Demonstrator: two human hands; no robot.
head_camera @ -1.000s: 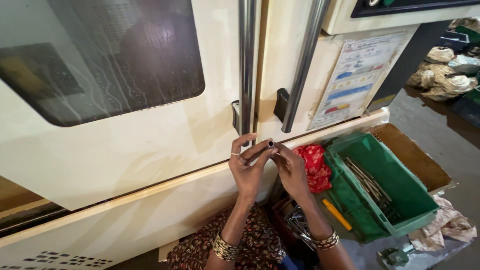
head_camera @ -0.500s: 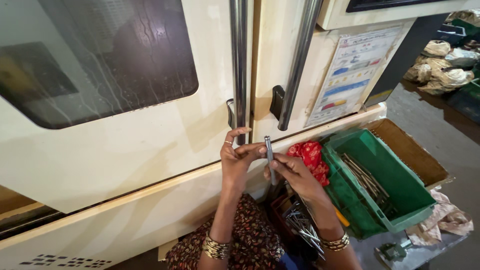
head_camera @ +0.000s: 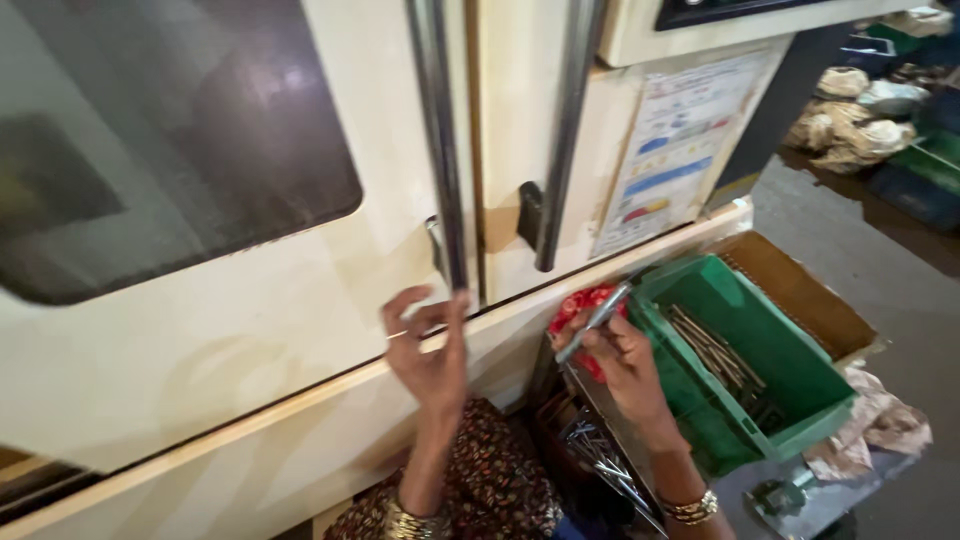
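My left hand (head_camera: 428,345) is raised with its fingers spread, just below the lower end of the left door handle (head_camera: 440,150) of a cream machine enclosure; it holds nothing. My right hand (head_camera: 622,362) grips a thin metal rod (head_camera: 596,320) that points up and right toward the green plastic bin (head_camera: 795,400). Several similar metal rods (head_camera: 722,352) lie inside that bin. A red cloth (head_camera: 578,308) sits just behind the rod.
The machine door has a dark window (head_camera: 170,140) and a second vertical handle (head_camera: 562,130). A printed chart (head_camera: 665,160) hangs on the panel. A brown cardboard box (head_camera: 810,295) stands behind the bin. More metal parts (head_camera: 600,460) lie below my right wrist. Cloth bundles (head_camera: 850,110) lie on the floor far right.
My hands were together at the rod; now they have parted. The left hand has let go and risen toward the door handle, while the right hand carried the rod right toward the bin.
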